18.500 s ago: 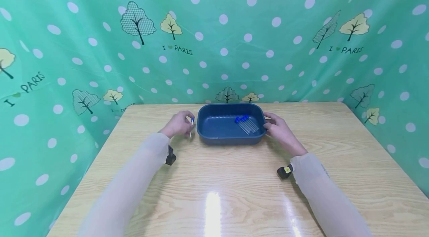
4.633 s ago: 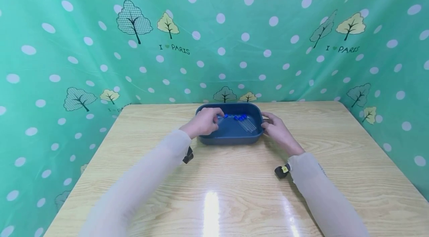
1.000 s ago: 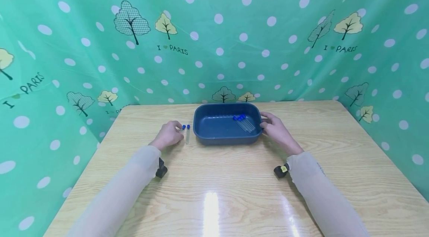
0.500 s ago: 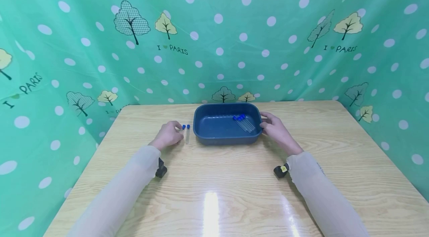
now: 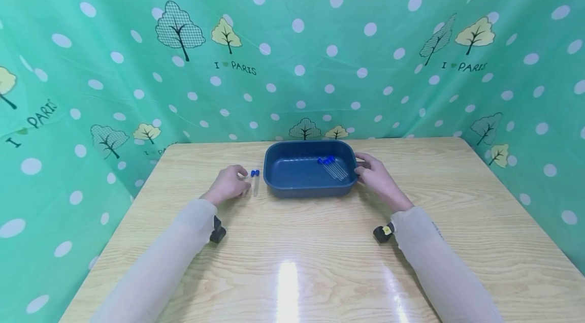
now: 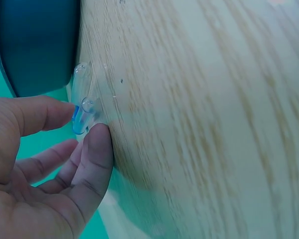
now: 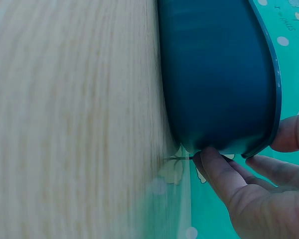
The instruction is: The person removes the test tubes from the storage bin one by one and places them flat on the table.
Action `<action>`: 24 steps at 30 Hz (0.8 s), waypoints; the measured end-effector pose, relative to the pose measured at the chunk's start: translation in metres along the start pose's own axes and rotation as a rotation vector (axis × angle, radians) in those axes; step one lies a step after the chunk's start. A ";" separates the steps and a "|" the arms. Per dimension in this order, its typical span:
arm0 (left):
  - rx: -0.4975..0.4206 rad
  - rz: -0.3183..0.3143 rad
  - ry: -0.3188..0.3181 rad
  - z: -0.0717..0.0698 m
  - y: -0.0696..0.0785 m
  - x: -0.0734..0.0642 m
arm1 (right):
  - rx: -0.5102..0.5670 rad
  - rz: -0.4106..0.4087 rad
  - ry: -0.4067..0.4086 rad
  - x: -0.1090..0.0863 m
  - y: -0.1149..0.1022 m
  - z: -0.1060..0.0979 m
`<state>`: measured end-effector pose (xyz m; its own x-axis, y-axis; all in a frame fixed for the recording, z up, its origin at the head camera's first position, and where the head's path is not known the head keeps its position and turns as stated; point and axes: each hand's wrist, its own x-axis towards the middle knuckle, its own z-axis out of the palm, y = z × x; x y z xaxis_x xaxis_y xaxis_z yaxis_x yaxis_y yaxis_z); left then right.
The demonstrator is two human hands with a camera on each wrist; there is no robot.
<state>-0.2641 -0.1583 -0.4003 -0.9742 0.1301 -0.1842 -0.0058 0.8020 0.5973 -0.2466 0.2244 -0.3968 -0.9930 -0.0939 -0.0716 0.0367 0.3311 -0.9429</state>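
Two clear test tubes with blue caps lie side by side left of the dark blue plastic bin (image 5: 311, 192): the nearer-to-bin test tube (image 5: 256, 186) and the other test tube (image 5: 253, 173), partly behind the fingers. My left hand (image 5: 230, 182) is right at the latter. In the left wrist view, thumb and fingertips of the left hand (image 6: 65, 199) stand apart, with the test tubes (image 6: 80, 82) just beyond them. My right hand (image 5: 380, 178) holds the bin's right end; in the right wrist view, fingers of the right hand (image 7: 259, 199) grip the end of the bin (image 7: 219, 74).
Several blue-capped test tubes (image 5: 335, 169) lie in the right part of the bin. The bin stands near the back edge of the wooden table (image 5: 320, 241). A green dotted curtain (image 5: 320, 54) hangs behind and at both sides.
The tube by my left hand has shifted slightly right, towards the other tube. Against 4.6 s ago, my left hand has moved from inside the bin to its left. The right hand stays put.
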 end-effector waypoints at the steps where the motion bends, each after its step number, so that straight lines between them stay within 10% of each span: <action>1: -0.001 0.001 0.001 0.000 0.000 0.000 | 0.001 0.002 -0.002 0.000 0.000 0.000; 24: -0.019 0.010 -0.030 -0.004 0.005 -0.002 | 0.005 -0.021 0.000 -0.001 0.000 -0.001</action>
<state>-0.2635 -0.1574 -0.3937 -0.9671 0.1558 -0.2013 -0.0008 0.7891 0.6143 -0.2458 0.2253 -0.3963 -0.9935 -0.1013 -0.0515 0.0159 0.3247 -0.9457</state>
